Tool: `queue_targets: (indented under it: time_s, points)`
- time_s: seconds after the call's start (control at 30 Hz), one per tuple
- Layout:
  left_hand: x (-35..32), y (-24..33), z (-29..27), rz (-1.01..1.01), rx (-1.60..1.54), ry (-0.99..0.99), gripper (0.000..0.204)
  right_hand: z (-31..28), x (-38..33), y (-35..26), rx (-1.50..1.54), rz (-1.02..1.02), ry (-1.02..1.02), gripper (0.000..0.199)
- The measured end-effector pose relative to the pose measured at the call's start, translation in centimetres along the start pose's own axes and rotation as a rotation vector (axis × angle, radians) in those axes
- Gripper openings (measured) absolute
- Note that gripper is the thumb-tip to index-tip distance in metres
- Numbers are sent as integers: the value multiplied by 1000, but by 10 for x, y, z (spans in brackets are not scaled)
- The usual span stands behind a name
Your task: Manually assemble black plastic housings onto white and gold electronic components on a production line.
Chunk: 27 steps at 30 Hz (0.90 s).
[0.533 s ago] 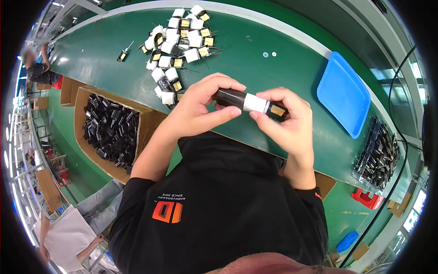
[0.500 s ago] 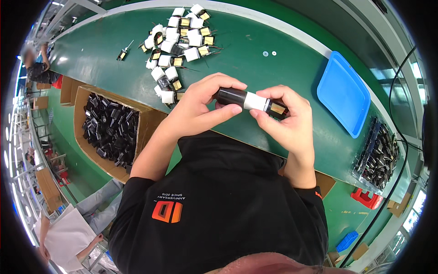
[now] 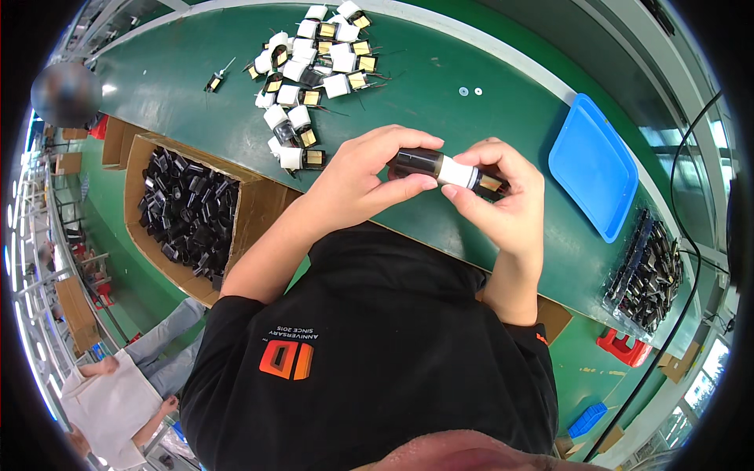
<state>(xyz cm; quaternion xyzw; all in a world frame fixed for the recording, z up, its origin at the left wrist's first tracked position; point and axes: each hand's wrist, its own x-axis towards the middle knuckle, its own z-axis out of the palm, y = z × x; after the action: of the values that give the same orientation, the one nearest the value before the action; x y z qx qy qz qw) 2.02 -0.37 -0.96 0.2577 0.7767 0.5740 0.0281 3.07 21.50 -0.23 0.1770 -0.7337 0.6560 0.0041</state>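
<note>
Above the near edge of the green work table (image 3: pixel 196 71), both hands hold one small assembly clear of the surface, just in front of the person's chest. The left hand (image 3: pixel 357 177) wraps the dark cylindrical end of the part (image 3: pixel 416 162); its grip is clenched on it, thumb beneath and fingers curled over the top, which steadies the piece against turning. The right hand (image 3: pixel 506 200) is closed on the other end, pinching the white-wrapped section with the gold-coloured tip (image 3: pixel 471 177) between thumb and forefinger. A two-point hold of this kind keeps the part level and leaves the joint between dark and white sections exposed to view from above.

Farther up the table lies a loose pile of small white-taped components with yellow faces and thin wire leads (image 3: pixel 310 71), well apart from the hands but within arm's reach. One single component of the same sort (image 3: pixel 214 81) lies apart to the left of the pile. At the table's left edge stands an open brown cardboard box filled with small black parts (image 3: pixel 188 208), placed low beside the person, probably as a bulk supply. To the right, a shallow blue plastic tray (image 3: pixel 593 165) rests on the table, and beyond it a clear tray of dark parts (image 3: pixel 648 271) sits near the rim. Two small white washers (image 3: pixel 470 92) lie on the bare surface between pile and blue tray.
</note>
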Motion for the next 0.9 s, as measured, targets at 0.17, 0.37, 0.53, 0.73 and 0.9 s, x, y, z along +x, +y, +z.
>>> queue_targets:
  time_s: [0.17, 0.37, 0.53, 0.73, 0.9]
  points:
    - [5, 1, -4, 7, 31, -76, 41, -5, 3, 15, 76, -7, -47, 24]
    - [11, -3, -10, -65, 3, -144, 39, -2, 8, 28, 179, 13, -51, 24]
    - [0, 9, -13, -185, -24, -96, 36, 4, 9, 25, 69, -64, -72, 25]
    - [-9, -5, -16, 162, -5, -72, 28, 18, -15, 27, -44, 136, 75, 27]
    - [-20, -6, -11, 169, 182, 55, 29, 29, -7, 44, 42, -78, 83, 30]
